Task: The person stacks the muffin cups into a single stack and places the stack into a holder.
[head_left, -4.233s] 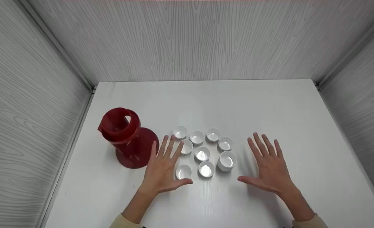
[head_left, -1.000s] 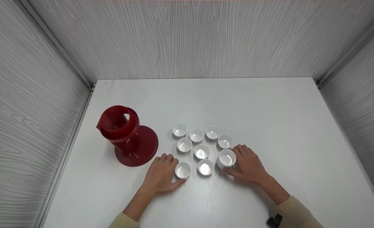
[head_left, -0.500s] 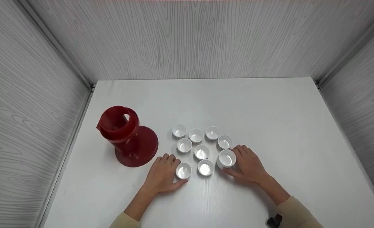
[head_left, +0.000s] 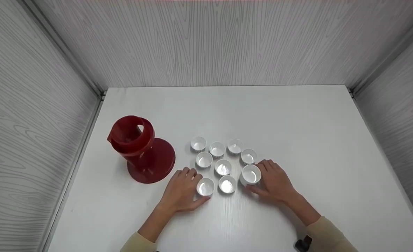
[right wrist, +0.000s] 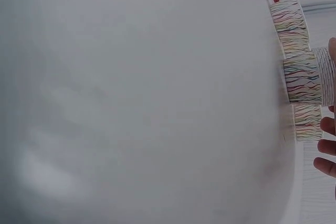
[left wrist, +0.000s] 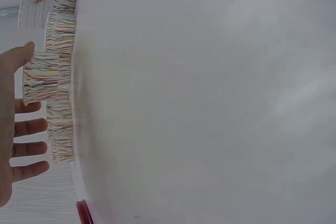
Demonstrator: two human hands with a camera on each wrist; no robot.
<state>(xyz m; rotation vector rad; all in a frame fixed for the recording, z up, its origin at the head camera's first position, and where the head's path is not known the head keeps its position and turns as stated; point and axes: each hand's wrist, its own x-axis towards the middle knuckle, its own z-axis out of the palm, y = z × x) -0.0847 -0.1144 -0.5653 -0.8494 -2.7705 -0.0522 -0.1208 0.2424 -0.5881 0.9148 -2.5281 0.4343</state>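
Several small white paper cups stand open side up on the white table in the head view. My left hand holds the nearest left cup between thumb and fingers. In the left wrist view this cup shows coloured streaks on its side, and its base appears raised above the other cups' bases. At the right of the group my right hand grips a taller stack of cups. Many close rims show on that stack in the right wrist view. Some fingertips are hidden behind the cups in the head view.
A red plastic stand with a round base and a hollow, holed top is left of the cups. A single cup sits between my hands, with more cups behind it. Grey wood-grain walls surround the table.
Both hands were spread open beside the cups at first; now each grips cups. In the last second my left hand has shifted its cup slightly right. My right hand has stayed put on the stack.
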